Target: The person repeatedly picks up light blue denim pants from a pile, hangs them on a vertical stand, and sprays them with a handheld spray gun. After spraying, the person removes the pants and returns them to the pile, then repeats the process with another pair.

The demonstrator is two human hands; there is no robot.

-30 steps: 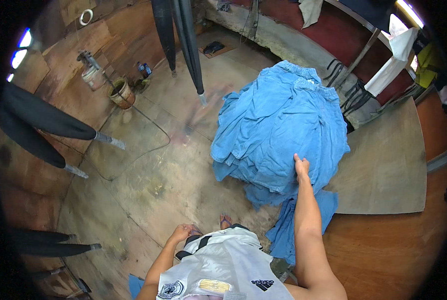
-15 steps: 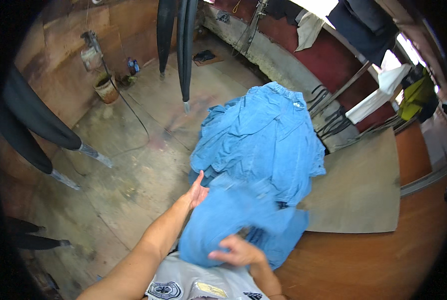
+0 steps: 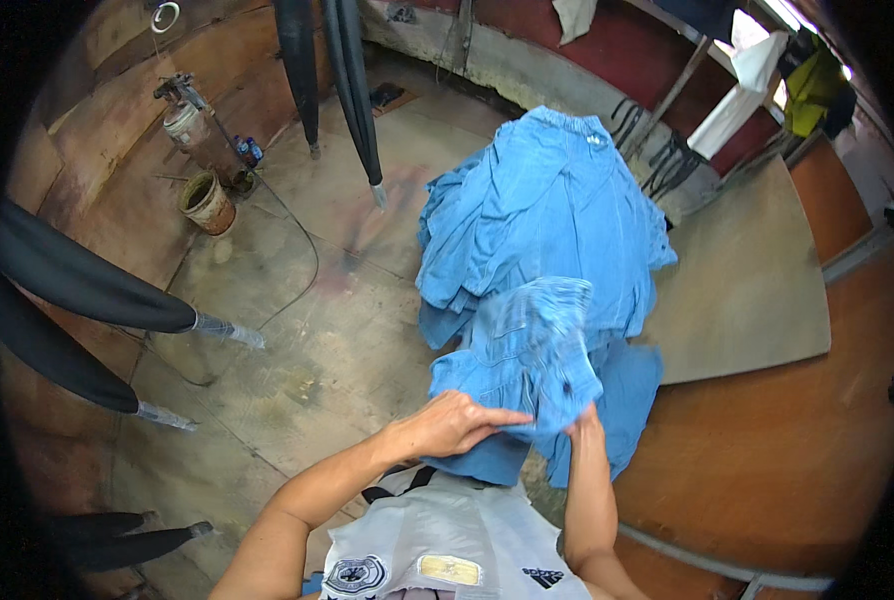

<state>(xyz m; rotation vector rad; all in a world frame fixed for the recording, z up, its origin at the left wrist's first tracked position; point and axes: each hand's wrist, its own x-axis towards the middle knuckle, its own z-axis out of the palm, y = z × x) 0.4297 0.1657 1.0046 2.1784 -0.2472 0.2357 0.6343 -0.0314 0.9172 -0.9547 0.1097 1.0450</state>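
Observation:
A light blue denim garment [image 3: 502, 350] with stitched seams lies gathered in front of me, part of it blurred by motion. My right hand [image 3: 585, 422] grips its near right edge; the fingers are partly hidden by the cloth. At the near edge, my left hand [image 3: 452, 424] has its index finger reaching along the fabric and the other fingers curled, seemingly pinching the cloth. Beyond it rises a heap of similar blue denim garments [image 3: 557, 215], the top one showing a gathered elastic waistband at the far end.
Black padded arms with plastic-wrapped ends [image 3: 157, 300] reach in from the left, and more black ones [image 3: 352, 110] hang at the far side. A stained bucket [image 3: 207, 203] and a cable stand on the floor. To the right lies a grey-brown board [image 3: 752, 290] over orange-brown panelling.
The garment, loose and blurred near my body before, now lies farther forward against the heap. My open left hand has come right onto the cloth; my right hand has moved right and grips its edge.

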